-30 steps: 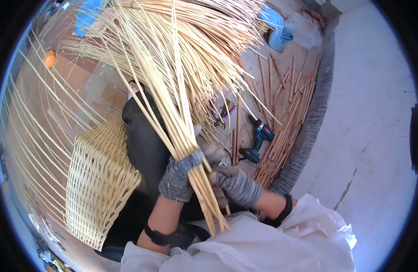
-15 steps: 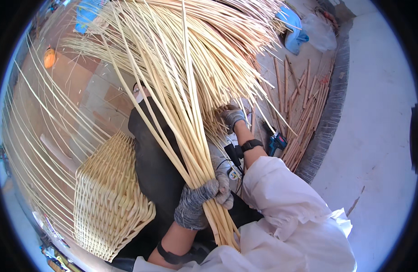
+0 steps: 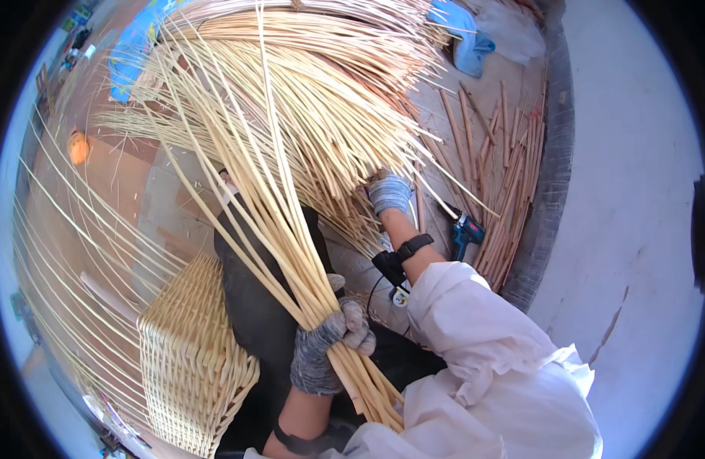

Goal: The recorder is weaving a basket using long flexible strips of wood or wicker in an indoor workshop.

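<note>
1. Left hand [image 3: 319,352] grips a bundle of pale rods [image 3: 306,291], slanting up and away.
2. Woven basket [image 3: 190,352] sits to its left.
3. Right hand [image 3: 388,193] is at the rod pile [image 3: 322,92]; whether it grips, I cannot tell.

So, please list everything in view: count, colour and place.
Peeled rod bundle: 1, cream, centre
Rod pile: many, cream to reddish, top centre
Wicker basket with long stakes: 1, cream, lower left
Sticks: many, brown, floor at right
Cordless drill: 1, blue-black, beside the sticks
Sheet: 1, mostly blue, top left
Cloth or bag: 1, blue, top right
Plastic film: 1, clear, top right
Rounded object: 1, orange, upper left
Wall: 1, white, far right
Wrist straps: 2, black, one per arm
Legwear: black, lower centre
Garment: 1, white, lower right
Left grip: 1, grey glove, around the bundle
Right grip: 1, grey glove, at the pile's edge
</note>
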`<control>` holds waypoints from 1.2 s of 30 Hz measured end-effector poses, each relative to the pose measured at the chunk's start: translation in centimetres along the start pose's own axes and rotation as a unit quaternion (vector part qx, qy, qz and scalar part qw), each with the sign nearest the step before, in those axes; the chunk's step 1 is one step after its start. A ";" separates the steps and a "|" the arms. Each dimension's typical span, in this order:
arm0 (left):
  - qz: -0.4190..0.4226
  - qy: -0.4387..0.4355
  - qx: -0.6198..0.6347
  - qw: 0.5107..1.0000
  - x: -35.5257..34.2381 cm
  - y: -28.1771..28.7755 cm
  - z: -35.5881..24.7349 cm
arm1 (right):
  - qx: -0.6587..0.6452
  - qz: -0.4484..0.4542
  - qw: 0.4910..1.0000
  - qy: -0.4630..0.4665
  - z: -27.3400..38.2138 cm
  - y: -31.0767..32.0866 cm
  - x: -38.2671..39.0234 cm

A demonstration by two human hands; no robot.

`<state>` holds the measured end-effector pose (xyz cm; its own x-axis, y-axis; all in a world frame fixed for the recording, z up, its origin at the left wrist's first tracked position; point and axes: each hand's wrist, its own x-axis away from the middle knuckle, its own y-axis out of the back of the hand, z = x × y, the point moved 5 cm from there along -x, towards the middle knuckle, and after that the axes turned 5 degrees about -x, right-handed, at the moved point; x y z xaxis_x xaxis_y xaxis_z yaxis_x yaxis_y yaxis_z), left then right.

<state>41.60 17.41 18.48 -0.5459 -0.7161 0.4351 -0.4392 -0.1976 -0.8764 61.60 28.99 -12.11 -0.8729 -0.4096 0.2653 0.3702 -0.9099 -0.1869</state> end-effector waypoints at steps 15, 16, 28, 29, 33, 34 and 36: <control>-0.020 -0.011 -0.012 1.000 -0.1 0.0 0.0 | -0.149 0.194 0.920 -0.306 4.9 -4.8 2.2; -0.023 -0.013 -0.011 1.000 -0.1 0.0 0.0 | -0.130 0.180 0.922 -0.316 5.0 -5.1 2.4; 0.021 0.015 -0.016 1.000 -1.6 -2.0 1.8 | 0.228 0.162 0.958 -0.063 -2.0 -1.2 -9.4; 0.029 0.023 -0.014 0.999 -1.7 -2.2 2.1 | 0.262 0.210 0.939 -0.071 -2.5 -0.3 -10.6; -0.053 -0.039 -0.044 0.997 1.3 1.5 -1.1 | 0.509 0.275 0.813 -0.072 3.6 -1.2 6.2; -0.048 -0.033 -0.040 0.998 1.0 1.5 -0.9 | 0.571 0.249 0.782 -0.030 7.4 1.8 7.9; -0.020 -0.022 -0.036 0.999 0.4 0.7 -0.3 | 0.625 0.395 0.658 0.146 12.8 8.8 11.9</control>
<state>40.88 17.13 18.14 -0.4964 -0.7373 0.4582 -0.5104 -0.1791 -0.8411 58.47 15.29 1.49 -0.2078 -0.9224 0.3255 0.5586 0.1612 0.8136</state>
